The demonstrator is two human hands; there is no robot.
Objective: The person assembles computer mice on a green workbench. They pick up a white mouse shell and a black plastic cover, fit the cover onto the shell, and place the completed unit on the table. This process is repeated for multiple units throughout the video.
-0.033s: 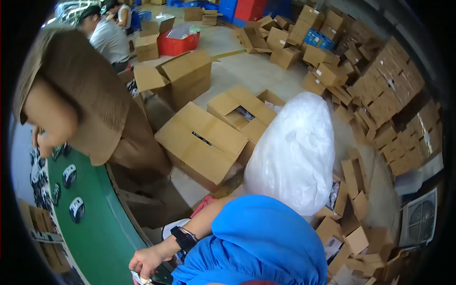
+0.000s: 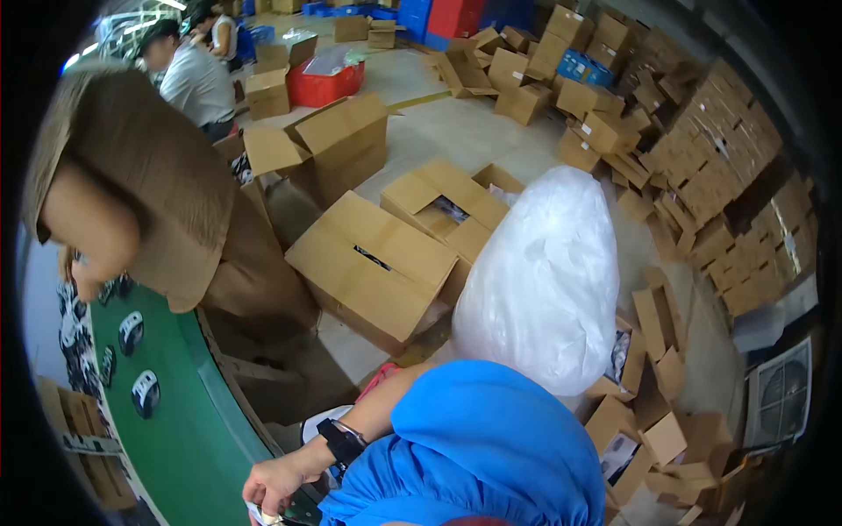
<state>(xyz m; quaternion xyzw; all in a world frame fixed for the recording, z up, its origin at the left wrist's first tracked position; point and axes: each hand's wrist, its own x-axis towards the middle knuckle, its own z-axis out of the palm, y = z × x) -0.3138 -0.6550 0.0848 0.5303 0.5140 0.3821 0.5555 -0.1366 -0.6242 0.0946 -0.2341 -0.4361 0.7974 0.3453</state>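
Nothing has moved since the earlier frame: hand, belt items and people sit as before.

Surface: a green conveyor belt point(image 2: 189, 438) curves along the near left, smooth and matte. It carries dark oval items point(image 2: 145, 392) w/ pale centres, spaced apart in a row. The room is a warehouse w/ a pale concrete floor point(image 2: 456, 131). Brown cardboard cartons point(image 2: 719, 149) are stacked at far right, and loose ones lie scattered near right.

A large flat-topped cardboard box point(image 2: 368, 263) sits mid-scene, just left of a tall, crinkly white plastic bag point(image 2: 544, 272). A red crate point(image 2: 326, 83) stands far left of centre. A grey vent-like unit point(image 2: 779, 394) is at the right rim.

The left hand point(image 2: 276, 482) is at the near edge by the belt's right rim, w/ a dark wristwatch point(image 2: 340, 441) on the wrist. Its fingers curl down over a small pale item point(image 2: 261, 517) at the bottom edge. The item is cut off by the frame, so can't tell how tight the grip is. The right hand is out of view.

A bright blue smooth garment point(image 2: 474, 447) fills the near centre and hides what's below it. A co-worker in brown point(image 2: 167, 193) leans over the belt at left and blocks part of it. Another person in a grey shirt point(image 2: 197, 79) sits far left, small and bent by the lens.
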